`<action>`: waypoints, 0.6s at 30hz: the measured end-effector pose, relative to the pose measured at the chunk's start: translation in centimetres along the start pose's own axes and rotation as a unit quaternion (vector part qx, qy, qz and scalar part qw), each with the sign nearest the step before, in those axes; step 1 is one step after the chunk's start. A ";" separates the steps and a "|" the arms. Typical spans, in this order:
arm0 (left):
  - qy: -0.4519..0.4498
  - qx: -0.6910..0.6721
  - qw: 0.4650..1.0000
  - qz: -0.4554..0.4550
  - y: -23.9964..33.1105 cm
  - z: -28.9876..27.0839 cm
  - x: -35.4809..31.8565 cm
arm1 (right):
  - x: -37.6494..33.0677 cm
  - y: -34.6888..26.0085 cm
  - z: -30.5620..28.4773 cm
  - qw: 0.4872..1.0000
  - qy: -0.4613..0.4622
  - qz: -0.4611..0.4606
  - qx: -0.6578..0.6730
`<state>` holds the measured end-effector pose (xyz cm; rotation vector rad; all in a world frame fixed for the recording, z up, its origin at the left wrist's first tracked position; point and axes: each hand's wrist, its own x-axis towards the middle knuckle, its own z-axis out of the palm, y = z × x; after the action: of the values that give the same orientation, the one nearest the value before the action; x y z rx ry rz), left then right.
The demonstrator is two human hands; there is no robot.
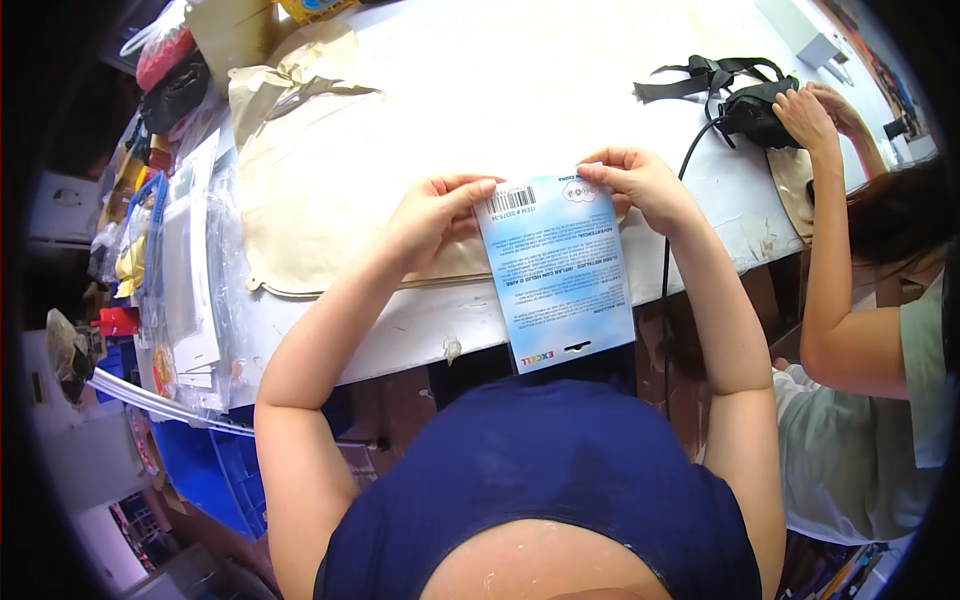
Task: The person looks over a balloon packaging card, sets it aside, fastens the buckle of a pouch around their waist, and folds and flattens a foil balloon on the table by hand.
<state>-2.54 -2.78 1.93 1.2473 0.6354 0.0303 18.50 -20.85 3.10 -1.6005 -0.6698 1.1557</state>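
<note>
A flat light-blue printed packet [560,275] with a barcode and a hang slot is held upside down over the table's near edge. My left hand [440,215] pinches its far left corner, thumb along the edge. At the far right corner, my right hand [635,185] grips it between thumb and fingers. The packet's near end hangs just in front of my dark blue shirt. Beneath and beyond my hands lies a flat beige sheet [320,190] with a rounded, seamed edge, like an uninflated foil balloon. Fingers behind the packet are partly hidden.
The white table [400,350] spreads ahead. On its left, plastic bags and papers [195,270] are piled, with a blue bin [205,470] below. At right, a co-worker's hands [805,115] are on a black strapped bag [755,110]; a black cable [680,190] runs from it over the edge.
</note>
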 end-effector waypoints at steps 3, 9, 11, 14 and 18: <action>0.002 -0.032 0.999 0.010 0.6 0.0 1.3 | 1.2 0.4 -0.2 0.999 0.020 0.011 -0.042; -0.012 -0.041 0.999 0.017 0.6 -0.7 2.0 | 1.1 -1.6 5.4 0.708 0.331 -0.399 -0.479; -0.022 -0.061 0.998 0.015 0.4 -1.0 2.2 | 1.5 -1.5 7.5 0.744 0.197 -0.464 -0.439; -0.044 -0.067 0.996 0.031 0.4 -1.6 2.3 | 3.7 -0.7 9.0 0.731 0.155 -0.478 -0.462; -0.065 -0.061 0.996 0.030 0.0 -1.9 2.2 | 5.6 -0.2 9.0 0.710 0.144 -0.493 -0.481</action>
<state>-1.58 -0.34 0.70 1.1404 0.4763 0.0367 12.43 -12.43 0.99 -1.7002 -1.7969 -0.3619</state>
